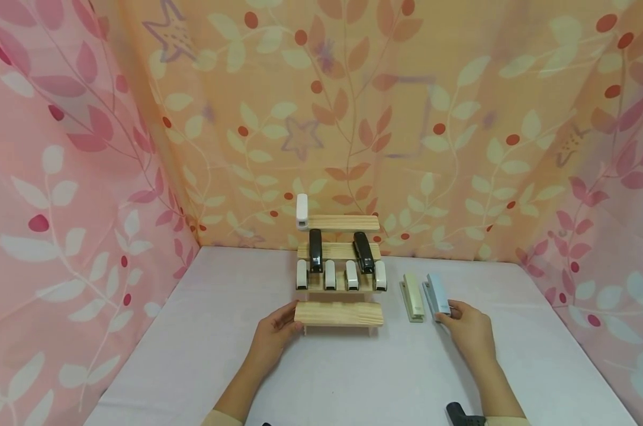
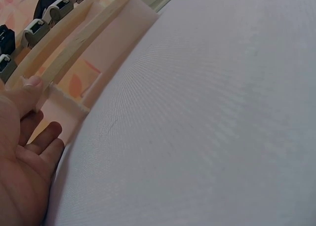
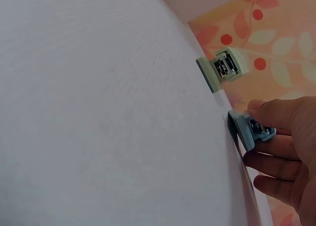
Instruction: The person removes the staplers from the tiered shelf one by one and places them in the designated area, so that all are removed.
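Observation:
At the left end of the lowest step of a tiered wooden stand (image 1: 338,315), my left hand (image 1: 272,334) grips the board, thumb on its front edge. In the left wrist view the fingers (image 2: 47,137) curl beside the stand's side support. My right hand (image 1: 469,332) pinches the near end of a light blue stapler (image 1: 437,294) between thumb and fingers; in the right wrist view its base appears slightly tilted at the table. To its left lies a pale green stapler (image 1: 413,297), untouched.
On the stand's upper steps are a white stapler (image 1: 302,210) at top left, two black staplers, one of them slanted (image 1: 363,251), and a row of several small white staplers (image 1: 330,274). Floral curtains (image 1: 353,118) enclose the white table (image 1: 364,378) behind and at both sides.

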`<state>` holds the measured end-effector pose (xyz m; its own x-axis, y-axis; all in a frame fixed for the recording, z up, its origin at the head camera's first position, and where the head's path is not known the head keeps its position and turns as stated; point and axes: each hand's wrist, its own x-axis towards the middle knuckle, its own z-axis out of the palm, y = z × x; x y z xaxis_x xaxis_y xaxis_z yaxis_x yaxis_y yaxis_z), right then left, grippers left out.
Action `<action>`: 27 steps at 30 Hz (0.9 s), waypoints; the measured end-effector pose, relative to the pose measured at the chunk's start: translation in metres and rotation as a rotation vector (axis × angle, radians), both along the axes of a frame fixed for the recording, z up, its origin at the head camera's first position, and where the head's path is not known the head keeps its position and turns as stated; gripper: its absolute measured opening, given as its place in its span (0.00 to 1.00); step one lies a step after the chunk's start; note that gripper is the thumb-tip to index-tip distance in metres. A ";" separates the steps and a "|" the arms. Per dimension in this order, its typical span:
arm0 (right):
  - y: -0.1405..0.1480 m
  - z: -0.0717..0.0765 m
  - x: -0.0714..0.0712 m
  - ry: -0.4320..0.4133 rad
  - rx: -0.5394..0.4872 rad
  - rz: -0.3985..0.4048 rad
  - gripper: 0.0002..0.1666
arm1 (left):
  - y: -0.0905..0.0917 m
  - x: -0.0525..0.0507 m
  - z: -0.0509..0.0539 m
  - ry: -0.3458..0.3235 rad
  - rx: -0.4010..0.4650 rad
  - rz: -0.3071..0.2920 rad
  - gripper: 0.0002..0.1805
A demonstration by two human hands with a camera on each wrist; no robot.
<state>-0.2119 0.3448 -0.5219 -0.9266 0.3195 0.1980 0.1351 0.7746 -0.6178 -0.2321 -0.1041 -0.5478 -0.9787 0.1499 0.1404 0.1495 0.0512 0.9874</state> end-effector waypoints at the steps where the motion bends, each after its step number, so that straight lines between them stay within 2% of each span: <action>1: 0.000 0.000 0.000 0.005 0.011 0.002 0.33 | 0.000 0.000 0.000 0.000 -0.004 0.002 0.31; 13: 0.001 0.001 0.003 -0.030 0.052 0.028 0.35 | 0.001 -0.002 -0.003 -0.014 0.032 -0.009 0.31; 22: 0.012 0.001 0.002 -0.042 -0.015 0.112 0.33 | 0.000 -0.001 0.000 -0.015 0.013 -0.002 0.31; 27: 0.016 0.005 0.003 -0.064 -0.055 0.142 0.31 | 0.000 0.000 0.000 -0.010 0.016 -0.007 0.31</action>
